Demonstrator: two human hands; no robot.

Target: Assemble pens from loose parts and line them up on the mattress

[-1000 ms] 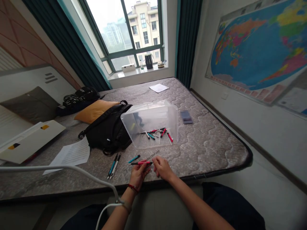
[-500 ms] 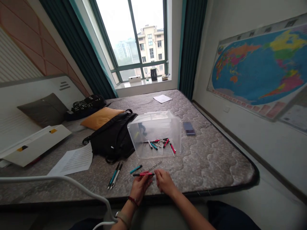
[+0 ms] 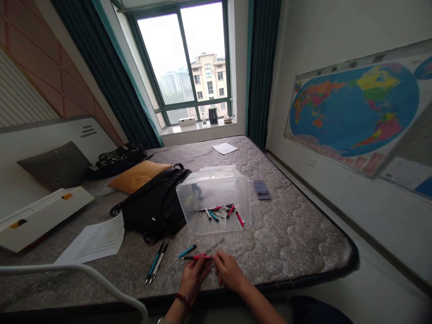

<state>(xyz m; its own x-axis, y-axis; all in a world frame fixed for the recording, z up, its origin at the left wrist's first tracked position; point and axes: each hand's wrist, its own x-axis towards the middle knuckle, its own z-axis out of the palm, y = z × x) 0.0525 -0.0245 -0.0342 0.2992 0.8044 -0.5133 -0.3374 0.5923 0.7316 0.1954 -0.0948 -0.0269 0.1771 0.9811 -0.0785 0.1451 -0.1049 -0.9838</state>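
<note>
Left hand (image 3: 193, 278), a red band (image 3: 183, 299) at its wrist, pinches a red and black pen (image 3: 199, 258) held roughly level over the near part of a grey patterned mattress (image 3: 297, 238). Right hand (image 3: 228, 271) is curled in just beside the pen's right end; from my remote view I cannot tell whether it grips anything. Just beyond the held pen I see a teal barrel (image 3: 187, 250), and to the left a teal pen (image 3: 154, 263) and a silver pen (image 3: 159, 261) side by side. Farther back, a clear plastic box (image 3: 216, 191) lies on its side, opening toward the hands, with loose pens (image 3: 239, 218) inside
</note>
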